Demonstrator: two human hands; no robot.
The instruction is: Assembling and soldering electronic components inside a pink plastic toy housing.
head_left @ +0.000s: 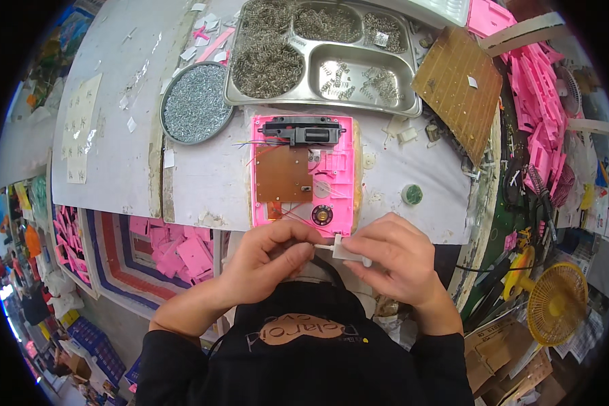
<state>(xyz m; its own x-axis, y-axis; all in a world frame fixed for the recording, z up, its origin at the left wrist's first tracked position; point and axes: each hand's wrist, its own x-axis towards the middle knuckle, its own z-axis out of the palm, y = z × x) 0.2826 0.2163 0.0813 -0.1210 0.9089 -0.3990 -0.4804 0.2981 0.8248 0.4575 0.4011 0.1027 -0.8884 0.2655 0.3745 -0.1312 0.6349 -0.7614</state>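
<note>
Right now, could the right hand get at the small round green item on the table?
Probably yes: the right hand is near the green item and nothing seems to stand between them, though it holds a white plastic part.

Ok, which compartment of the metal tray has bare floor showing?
The lower-right compartment: bare metal shows between its loose coil springs; the others are densely filled.
</note>
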